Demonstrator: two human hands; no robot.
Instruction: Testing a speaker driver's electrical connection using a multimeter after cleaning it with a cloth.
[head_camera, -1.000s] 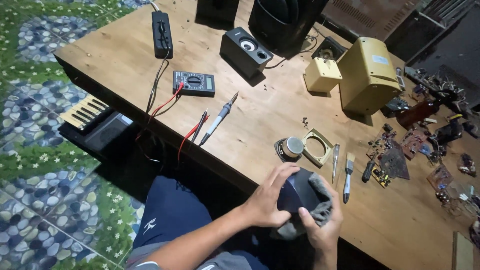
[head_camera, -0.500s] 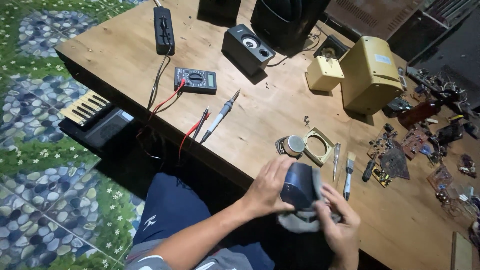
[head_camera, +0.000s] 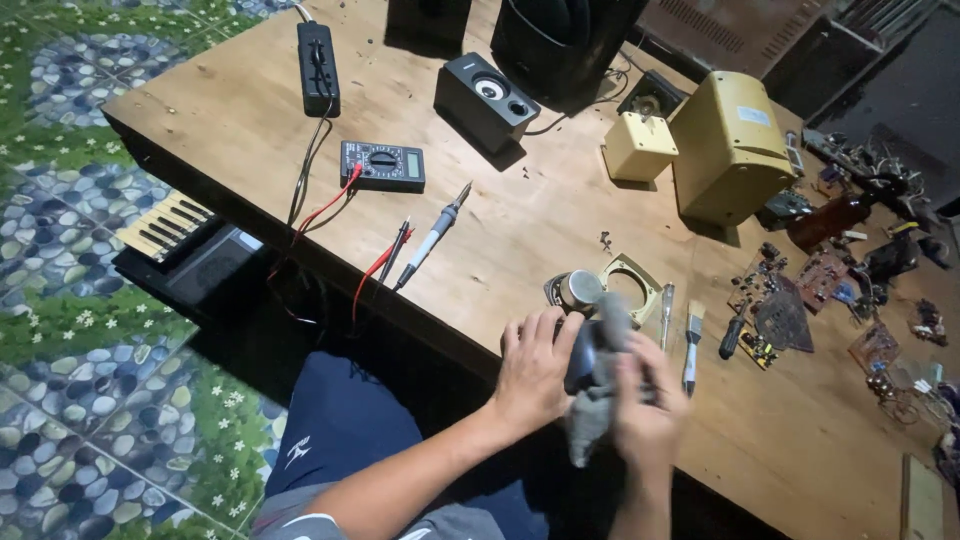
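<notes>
The left hand still grips a dark rounded part at the counter edge. The right hand, blurred, now presses a grey cloth over it, covering more than half a second ago.

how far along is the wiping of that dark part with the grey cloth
Done: the yellow casing stands opened, with circuit boards, a square yellow frame and a round metal part laid out on the wooden table. In hand: the left hand grips a dark rounded part while the right hand rubs it with a grey cloth. Left: how clean it is cannot be told; everything lies unassembled.
</notes>
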